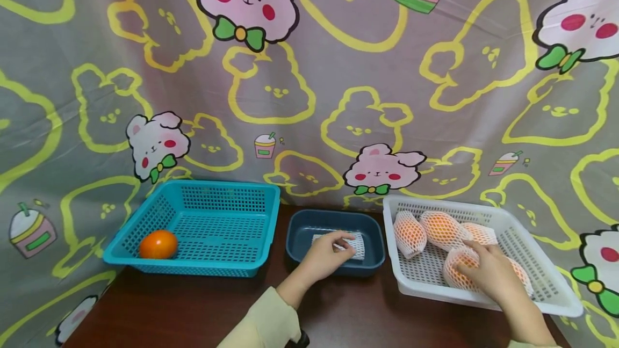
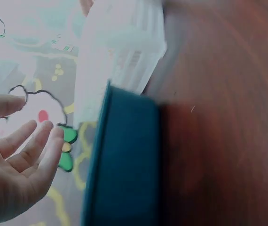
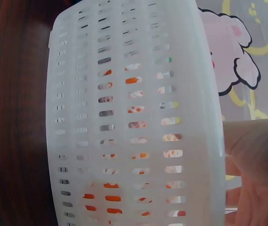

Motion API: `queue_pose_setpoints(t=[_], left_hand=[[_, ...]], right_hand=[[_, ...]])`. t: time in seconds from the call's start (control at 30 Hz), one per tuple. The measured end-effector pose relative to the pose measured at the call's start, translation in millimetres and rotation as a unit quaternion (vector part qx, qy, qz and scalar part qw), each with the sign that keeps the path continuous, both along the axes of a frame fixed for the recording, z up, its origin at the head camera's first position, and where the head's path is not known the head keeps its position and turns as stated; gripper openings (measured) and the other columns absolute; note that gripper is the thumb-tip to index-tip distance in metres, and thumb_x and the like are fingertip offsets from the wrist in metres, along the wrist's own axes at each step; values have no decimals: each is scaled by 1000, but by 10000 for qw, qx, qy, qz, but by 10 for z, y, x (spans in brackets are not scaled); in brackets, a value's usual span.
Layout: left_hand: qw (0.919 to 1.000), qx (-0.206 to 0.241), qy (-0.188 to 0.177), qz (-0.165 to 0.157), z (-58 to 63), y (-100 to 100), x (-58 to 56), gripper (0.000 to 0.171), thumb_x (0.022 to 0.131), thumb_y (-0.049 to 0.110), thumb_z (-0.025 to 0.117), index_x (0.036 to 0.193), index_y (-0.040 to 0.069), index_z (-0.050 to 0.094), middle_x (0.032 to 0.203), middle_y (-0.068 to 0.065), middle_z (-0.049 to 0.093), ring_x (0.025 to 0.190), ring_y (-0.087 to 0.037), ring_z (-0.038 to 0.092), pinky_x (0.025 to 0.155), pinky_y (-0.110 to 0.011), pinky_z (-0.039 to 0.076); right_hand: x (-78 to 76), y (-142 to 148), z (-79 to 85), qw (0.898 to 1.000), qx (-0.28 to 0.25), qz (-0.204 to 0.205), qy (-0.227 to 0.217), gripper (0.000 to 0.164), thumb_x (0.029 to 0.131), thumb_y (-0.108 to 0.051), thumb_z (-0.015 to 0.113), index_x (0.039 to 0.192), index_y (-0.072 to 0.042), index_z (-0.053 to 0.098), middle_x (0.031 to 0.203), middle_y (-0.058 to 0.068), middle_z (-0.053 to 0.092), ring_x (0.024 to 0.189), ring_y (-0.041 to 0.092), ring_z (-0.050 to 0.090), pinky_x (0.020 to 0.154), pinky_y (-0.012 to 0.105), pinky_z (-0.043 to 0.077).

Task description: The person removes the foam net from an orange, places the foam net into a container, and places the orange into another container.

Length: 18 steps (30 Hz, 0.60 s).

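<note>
My left hand point(image 1: 326, 256) is over the dark blue tray point(image 1: 296, 230), fingers loosely bent and holding nothing, as the left wrist view also shows. A flattened white foam net point(image 1: 358, 246) lies in that tray, partly hidden by this hand. My right hand point(image 1: 490, 273) reaches into the white basket point(image 1: 556, 283) and grips a round orange fruit in a foam net point(image 1: 456, 270), thumb on its near side and fingers over its top. In the right wrist view, the wall of the basket hides most of the hand and the fruit.
Several other netted fruits point(image 1: 442, 228) lie in the white basket. A teal basket point(image 1: 217, 235) at the left holds one bare, glossy orange fruit point(image 1: 158, 244). All three containers stand on a dark brown table point(image 1: 203, 310) against a patterned curtain point(image 1: 309, 138).
</note>
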<state>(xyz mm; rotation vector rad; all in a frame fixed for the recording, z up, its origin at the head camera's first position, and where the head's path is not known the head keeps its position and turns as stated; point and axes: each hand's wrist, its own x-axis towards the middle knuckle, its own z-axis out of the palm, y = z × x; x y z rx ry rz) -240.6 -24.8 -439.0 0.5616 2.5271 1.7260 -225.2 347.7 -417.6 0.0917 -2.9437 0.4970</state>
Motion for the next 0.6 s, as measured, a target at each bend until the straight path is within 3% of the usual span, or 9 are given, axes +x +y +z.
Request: queue_pose_setpoints(t=[0.1,0.23,0.37,0.6], left_hand=[[9935,823,-751,-229,-72,129,4,30,96,14,72,124,4,70,99,-6,71,91,-32,70,77,-38,60],[9714,1690,-1640,-299,-172,263,33,33,98,12,67,128,1,66,105,-12,71,97,-35,70,83,-46,59],[9571,2106,-1969,-289,-227,371,53,35,97,10,66,131,-3,64,109,-16,72,96,-33,70,84,-44,59],[9504,2092,-2234,-549,-209,571,75,41,96,8,68,135,-2,60,102,-4,72,90,-23,72,80,-38,60]], right_hand=[[-21,27,-27,9999,117,-34,-100,74,85,-30,81,134,14,49,118,49,44,100,67,52,77,71,48],[-73,16,-74,9996,184,-29,-205,76,82,-31,83,133,14,49,120,51,42,101,71,50,77,72,47],[-107,-5,-103,9993,242,-142,-248,78,80,-31,84,133,15,48,126,54,37,106,75,45,81,75,45],[-81,30,-127,9974,147,-372,-601,90,78,-39,86,135,18,45,135,57,26,114,79,36,86,78,41]])
